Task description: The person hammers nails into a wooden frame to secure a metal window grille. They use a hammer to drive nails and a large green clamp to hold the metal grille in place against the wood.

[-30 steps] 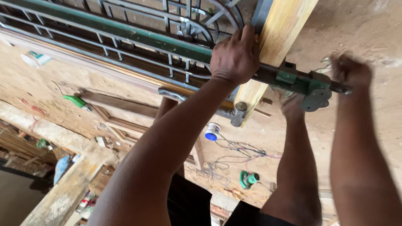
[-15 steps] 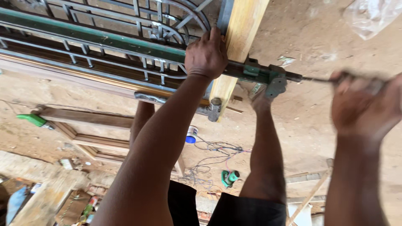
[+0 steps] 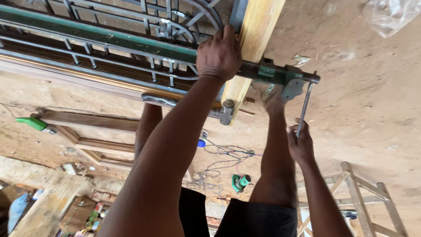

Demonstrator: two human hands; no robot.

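A green bar clamp [image 3: 131, 44] lies across a pale wooden plank [image 3: 256, 39] above the sandy floor [image 3: 372, 114], the left hand [image 3: 219, 55] with fingers clenched over its bar beside the plank, the right hand [image 3: 300, 142] with fingers wrapped around its hanging steel handle rod [image 3: 305, 107].

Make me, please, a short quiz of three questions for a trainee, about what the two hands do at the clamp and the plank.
1. True or false: the right hand holds the thin metal rod at the end of the green clamp bar.
2. Where does the left hand rest?
A) on the green clamp bar, where it crosses the wooden plank
B) on the plastic bag
C) on the wooden frame
3. What colour is the small power tool near the wires on the floor?

Key: 1 true; 2 A; 3 green.
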